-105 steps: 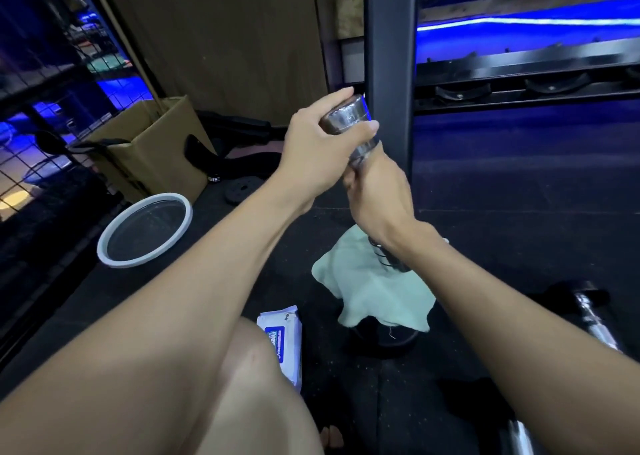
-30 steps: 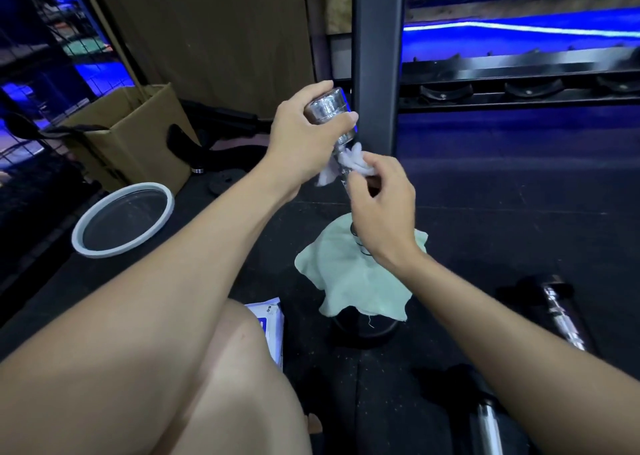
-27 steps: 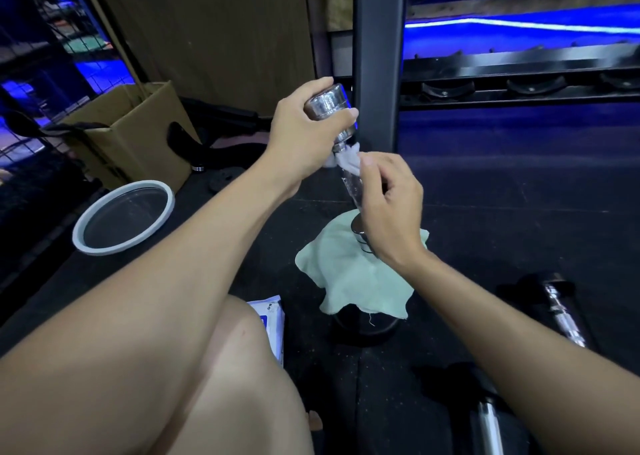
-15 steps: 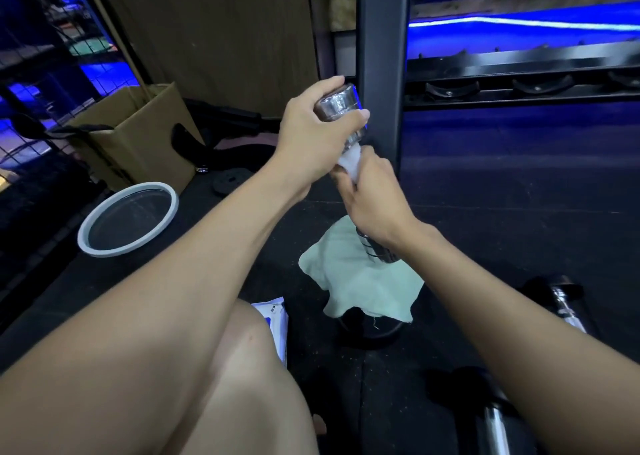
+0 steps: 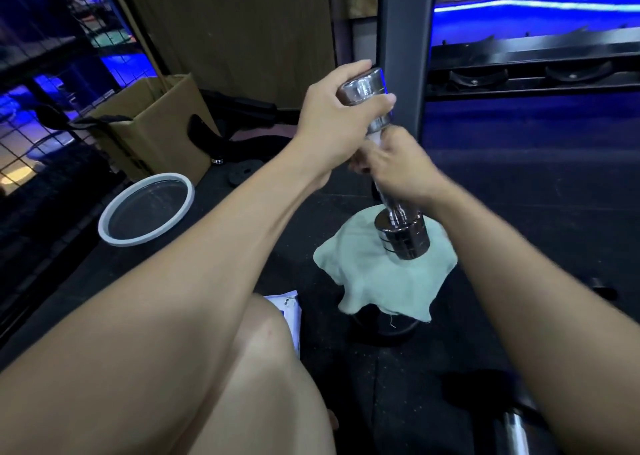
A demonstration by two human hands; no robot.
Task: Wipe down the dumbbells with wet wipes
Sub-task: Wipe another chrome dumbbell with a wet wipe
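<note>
Standing nearly upright on the green cloth (image 5: pixel 384 274), my chrome dumbbell (image 5: pixel 401 233) has open floor rightward; left hand (image 5: pixel 332 122) grips its top, right hand (image 5: pixel 398 163) wraps a wet wipe (image 5: pixel 375 138) round the handle.

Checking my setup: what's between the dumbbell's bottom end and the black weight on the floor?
In the head view, a pale green cloth lies draped over the black weight, under the dumbbell.

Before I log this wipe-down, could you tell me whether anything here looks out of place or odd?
Nothing looks spilled or damaged. One oddity: the chrome dumbbell stands tilted, its lower head on a pale green cloth draped over a dark round object. The left hand steadies its top; the right hand grips the handle.
</note>
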